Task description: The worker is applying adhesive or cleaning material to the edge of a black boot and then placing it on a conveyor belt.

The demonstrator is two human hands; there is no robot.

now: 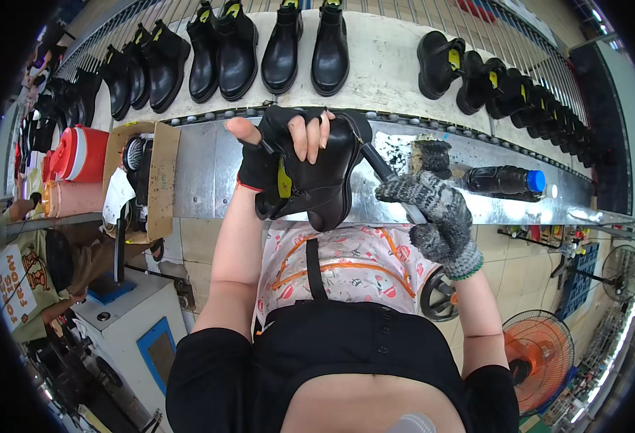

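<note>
Toward 12 o'clock from the centre, the left hand (281, 135) is gripping a black boot (322, 177) over the bench (206, 169), while at 3 o'clock the grey-gloved right hand (436, 213) is clasping a dark-shafted tool (377, 160) that is pointing toward 11 o'clock, at the boot's sole edge. The boot is already showing upper and sole together, so work there is probably running midway; how much is remaining, or whether the lined-up boots (330, 58) toward 12 o'clock are awaiting similar handling, I cannot tell.

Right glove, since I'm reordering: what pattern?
Right glove: mottled grey and black, best seen in head view.
</note>
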